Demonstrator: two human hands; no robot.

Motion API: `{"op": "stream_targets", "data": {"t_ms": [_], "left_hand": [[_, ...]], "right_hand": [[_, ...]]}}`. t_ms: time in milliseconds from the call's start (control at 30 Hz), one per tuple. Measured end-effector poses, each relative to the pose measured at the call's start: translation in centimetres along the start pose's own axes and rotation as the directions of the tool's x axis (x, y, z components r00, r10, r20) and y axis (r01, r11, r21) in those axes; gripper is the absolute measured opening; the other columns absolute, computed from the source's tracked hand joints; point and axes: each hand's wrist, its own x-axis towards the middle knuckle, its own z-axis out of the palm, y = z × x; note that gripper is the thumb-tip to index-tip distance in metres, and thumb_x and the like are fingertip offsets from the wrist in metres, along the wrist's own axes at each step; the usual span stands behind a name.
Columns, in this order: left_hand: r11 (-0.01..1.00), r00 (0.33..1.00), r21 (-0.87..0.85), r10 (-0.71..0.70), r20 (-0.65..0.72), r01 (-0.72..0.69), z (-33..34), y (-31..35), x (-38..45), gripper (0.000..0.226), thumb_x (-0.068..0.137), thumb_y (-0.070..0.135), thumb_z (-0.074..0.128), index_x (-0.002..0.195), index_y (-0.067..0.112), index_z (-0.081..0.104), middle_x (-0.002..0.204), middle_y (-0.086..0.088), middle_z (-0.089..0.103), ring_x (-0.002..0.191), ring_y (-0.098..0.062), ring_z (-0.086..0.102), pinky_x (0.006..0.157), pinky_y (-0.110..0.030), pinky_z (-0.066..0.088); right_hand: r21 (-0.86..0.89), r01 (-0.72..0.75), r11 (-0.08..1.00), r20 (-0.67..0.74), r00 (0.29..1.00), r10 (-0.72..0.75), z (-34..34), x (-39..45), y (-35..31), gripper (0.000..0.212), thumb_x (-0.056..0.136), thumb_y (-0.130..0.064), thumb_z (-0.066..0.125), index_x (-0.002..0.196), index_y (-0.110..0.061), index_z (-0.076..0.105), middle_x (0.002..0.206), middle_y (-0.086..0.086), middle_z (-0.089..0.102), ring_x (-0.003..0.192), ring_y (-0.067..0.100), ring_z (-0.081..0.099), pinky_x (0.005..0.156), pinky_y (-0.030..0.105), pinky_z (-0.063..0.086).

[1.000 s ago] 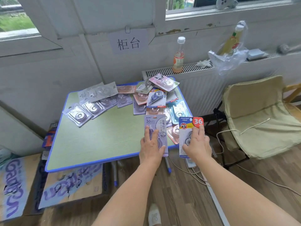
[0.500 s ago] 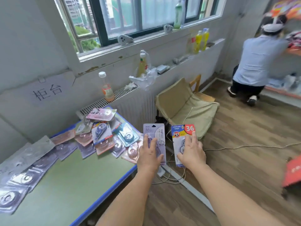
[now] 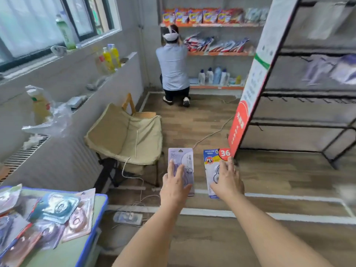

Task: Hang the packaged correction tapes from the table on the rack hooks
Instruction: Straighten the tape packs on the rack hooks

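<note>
Turning away from the table [image 3: 90,218] — the view is now swinging right, so the tabletop is sliding down to the lower-left corner of the head view and the black rack [image 3: 300,124] is coming in at the right. Left hand [image 3: 176,186] is gripping a purple correction tape pack [image 3: 181,160], fingers laid over its front, thumb side unclear; right hand [image 3: 227,182] is holding a blue-and-yellow pack [image 3: 212,162] the same way, upright, its red tag just beside the rack's red end panel [image 3: 238,130]. Both packs are riding off the table, over the wooden floor. Judging by this, pickup is done and the carry to the hooks is under way — hooks along the middle bar look bare, though blurred. More packs [image 3: 57,211] are lying heaped at the tabletop's right edge. A crouched person [image 3: 173,68] is working at far shelves.
</note>
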Motion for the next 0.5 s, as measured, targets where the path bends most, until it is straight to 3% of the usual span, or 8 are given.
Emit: {"op": "stream_targets", "data": {"t_ms": [167,300,500], "left_hand": [[0.979,0.975,0.035,0.194,0.105,-0.199,4.2,8.3,0.2,0.057,0.094,0.032,0.059,0.143,0.033,0.030,0.160,0.008,-0.004,0.129,-0.027,0.034,0.084,-0.035,0.046],[0.957,0.945,0.028,0.282,0.165,-0.290,7.9,14.7,-0.1,0.061,0.094,0.032,0.059,0.146,0.034,0.027,0.161,0.008,-0.008,0.131,-0.027,0.033,0.088,-0.035,0.046],[0.921,0.904,0.030,0.374,0.207,-0.388,13.7,25.9,-1.3,0.062,0.095,0.033,0.058,0.147,0.036,0.025,0.162,0.009,-0.009,0.132,-0.026,0.034,0.090,-0.034,0.046]], "right_hand": [[0.010,-0.192,0.981,-0.081,0.978,0.192,-2.3,-0.3,9.3,0.073,0.087,-0.033,0.065,0.144,-0.018,0.022,0.161,0.002,-0.006,0.132,0.034,0.031,0.086,0.035,0.045],[0.037,-0.283,0.958,-0.118,0.951,0.286,-4.4,-0.8,16.9,0.077,0.085,-0.033,0.067,0.145,-0.017,0.021,0.161,0.004,-0.007,0.134,0.036,0.031,0.096,0.038,0.044],[0.077,-0.381,0.921,-0.162,0.907,0.389,-9.4,-1.4,28.7,0.081,0.087,-0.032,0.066,0.149,-0.017,0.016,0.161,0.004,-0.006,0.135,0.033,0.032,0.094,0.037,0.045]]}}
